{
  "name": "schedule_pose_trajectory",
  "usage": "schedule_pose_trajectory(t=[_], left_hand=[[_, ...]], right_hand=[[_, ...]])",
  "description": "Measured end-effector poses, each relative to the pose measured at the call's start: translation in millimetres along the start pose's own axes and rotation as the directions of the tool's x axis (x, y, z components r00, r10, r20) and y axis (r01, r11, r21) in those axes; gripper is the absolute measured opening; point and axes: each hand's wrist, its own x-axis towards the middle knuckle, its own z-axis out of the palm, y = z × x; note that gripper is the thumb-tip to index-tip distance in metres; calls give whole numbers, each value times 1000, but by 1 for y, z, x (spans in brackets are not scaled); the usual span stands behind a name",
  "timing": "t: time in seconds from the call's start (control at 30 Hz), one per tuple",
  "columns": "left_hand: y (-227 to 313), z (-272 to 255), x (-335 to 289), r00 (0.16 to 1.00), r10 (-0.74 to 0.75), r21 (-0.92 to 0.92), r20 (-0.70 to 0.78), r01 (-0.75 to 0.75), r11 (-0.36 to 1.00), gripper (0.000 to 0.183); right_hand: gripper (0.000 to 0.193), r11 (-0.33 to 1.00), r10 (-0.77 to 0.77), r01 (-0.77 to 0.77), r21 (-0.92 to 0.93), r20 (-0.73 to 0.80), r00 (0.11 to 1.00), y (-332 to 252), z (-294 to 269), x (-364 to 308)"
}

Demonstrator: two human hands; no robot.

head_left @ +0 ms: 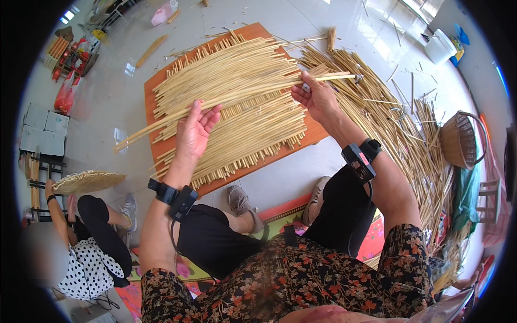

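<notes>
A few long pale plant stalks (258, 87) stretch slantwise over the table, held between my two hands. My right hand (319, 99) pinches them toward their right end, thumb on top, with something small and whitish by the fingers. Toward the other end, my left hand (197, 129) has its palm turned inward and its fingers loosely curled at the stalks. Beneath lies a mat of stalks (231, 67), packed side by side over crosswise ones whose ends stick out at the edges. It rests on an orange-brown wooden board (153, 97).
A large heap of loose stalks (398, 140) spreads over the floor at right, beside a wicker basket (460, 140) and a white bucket (440, 47). At left another person (89, 264) sits holding a round woven tray (89, 182). White boxes (43, 129) stand farther left.
</notes>
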Motion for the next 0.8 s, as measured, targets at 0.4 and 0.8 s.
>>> schedule_pose_trajectory(t=[0.4,0.8], left_hand=[[-4,-4,-1,1000,10,7,24,-10,1000,24],[9,4,-11,980,159,34,120,-164,986,23]], right_hand=[[22,1000,12,-12,-4,20,1000,7,-7,12],[18,999,2,-3,-32,-49,999,3,-51,41]])
